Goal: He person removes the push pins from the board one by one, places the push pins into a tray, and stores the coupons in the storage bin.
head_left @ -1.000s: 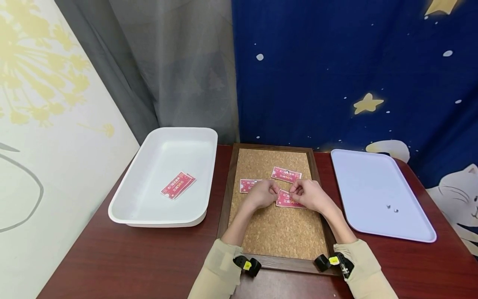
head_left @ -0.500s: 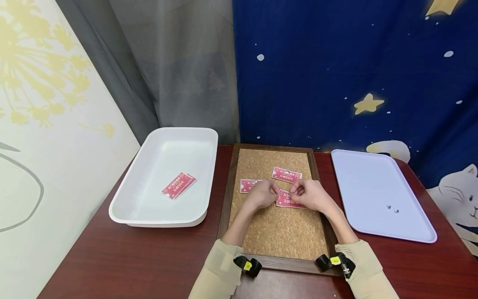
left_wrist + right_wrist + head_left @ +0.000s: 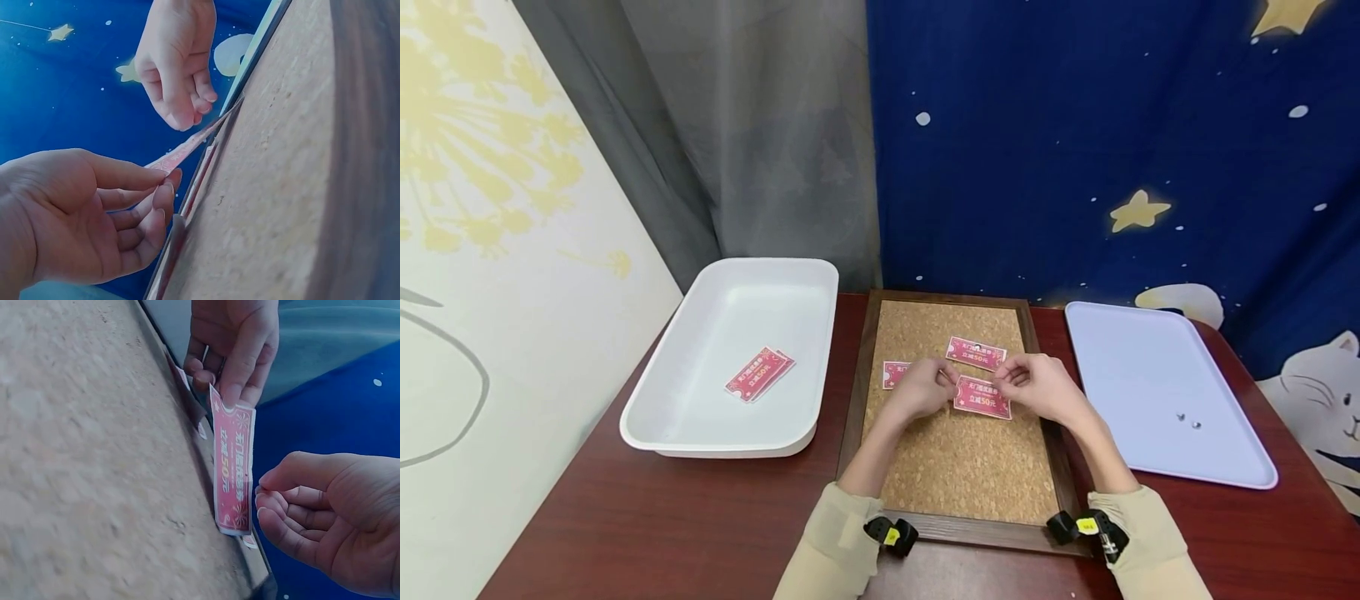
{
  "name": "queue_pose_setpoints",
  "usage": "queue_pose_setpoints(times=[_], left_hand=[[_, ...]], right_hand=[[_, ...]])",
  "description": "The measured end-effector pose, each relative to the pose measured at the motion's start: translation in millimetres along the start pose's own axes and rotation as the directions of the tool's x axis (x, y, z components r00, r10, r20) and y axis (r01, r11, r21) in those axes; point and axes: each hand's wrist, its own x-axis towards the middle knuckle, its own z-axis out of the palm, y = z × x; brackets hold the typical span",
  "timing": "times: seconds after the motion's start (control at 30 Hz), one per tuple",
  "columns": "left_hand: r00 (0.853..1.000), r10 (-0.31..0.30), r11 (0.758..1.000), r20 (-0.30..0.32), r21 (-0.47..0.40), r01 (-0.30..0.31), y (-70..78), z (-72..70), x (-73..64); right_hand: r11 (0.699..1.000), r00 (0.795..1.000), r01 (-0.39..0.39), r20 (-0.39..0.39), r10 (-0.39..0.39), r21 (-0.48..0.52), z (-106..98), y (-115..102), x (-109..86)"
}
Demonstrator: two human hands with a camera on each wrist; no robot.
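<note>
My left hand (image 3: 925,387) pinches the left end of a pink printed coupon (image 3: 982,398) between thumb and fingers. In the right wrist view that coupon (image 3: 233,465) is raised at an angle from the cork board (image 3: 962,467). My right hand (image 3: 1037,385) is by the coupon's upper right corner, its thumb and index fingertips close together; whether anything small is between them I cannot tell. A second coupon (image 3: 976,352) lies on the board above, with a small silver tack (image 3: 977,345) at its top. Another coupon (image 3: 894,374) is partly covered by my left hand.
A white basin (image 3: 722,333) on the left holds overlapping pink coupons (image 3: 758,374). A pale lavender tray (image 3: 1150,367) on the right carries two small silver tacks (image 3: 1197,425). The board's wooden frame (image 3: 977,533) surrounds the cork on the dark red table (image 3: 700,517).
My right hand has shifted right and slightly up, uncovering more of the coupon. The left hand keeps its pinch on the coupon, nearly in place.
</note>
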Motion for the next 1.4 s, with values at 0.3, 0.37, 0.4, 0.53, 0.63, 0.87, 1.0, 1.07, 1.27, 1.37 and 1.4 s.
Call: queue_pose_setpoints(times=[0.3,0.37,0.4,0.53,0.63,0.87,1.0,1.07,1.27,1.37,1.4], left_hand=[[0.998,0.063,0.998,0.007,-0.018,-0.063,4.9,-7.1,-6.8],[0.997,0.071,0.997,0.009,-0.021,-0.071,5.3,-9.6,-8.9],[0.997,0.079,0.997,0.01,-0.024,-0.079,5.2,-10.9,-9.8],[0.996,0.09,0.996,0.0,-0.028,-0.09,2.7,-17.3,-13.7],[0.995,0.102,0.995,-0.009,-0.02,-0.102,1.7,-22.2,-15.7],[0.993,0.113,0.993,-0.024,-0.031,-0.114,3.1,-32.1,-19.8],[0.993,0.116,0.992,-0.035,-0.04,-0.117,0.6,-38.0,-21.9],[0.992,0.121,0.992,-0.043,-0.032,-0.123,-1.4,-41.4,-22.7],[0.988,0.132,0.991,-0.077,0.002,-0.132,-6.6,-54.6,-27.3],[0.986,0.131,0.991,-0.105,-0.004,-0.132,-8.5,-64.1,-31.1],[0.984,0.132,0.991,-0.117,-0.009,-0.134,-9.2,-67.7,-32.5]], right_hand=[[1.0,0.999,0.02,-0.048,-0.019,0.018,-14.0,4.0,-7.8],[1.0,0.998,0.021,-0.062,-0.02,0.019,-17.1,5.0,-9.5],[1.0,0.997,0.021,-0.07,-0.019,0.018,-18.7,5.5,-10.4],[1.0,0.996,0.003,-0.093,-0.002,0.006,-23.5,6.1,-12.8],[1.0,0.995,-0.012,-0.101,0.012,0.003,-25.7,5.9,-13.8],[0.999,0.992,0.037,-0.124,-0.039,-0.015,-28.1,7.7,-16.5],[0.998,0.989,0.05,-0.138,-0.052,-0.024,-29.8,9.8,-18.4],[0.999,0.989,0.039,-0.14,-0.043,-0.032,-31.6,11.0,-19.8],[0.999,0.989,0.015,-0.147,-0.021,-0.04,-38.3,13.3,-26.3],[1.0,0.987,0.013,-0.158,-0.016,-0.023,-40.8,15.2,-30.7],[1.0,0.987,0.01,-0.16,-0.013,-0.018,-41.7,16.0,-32.1]])
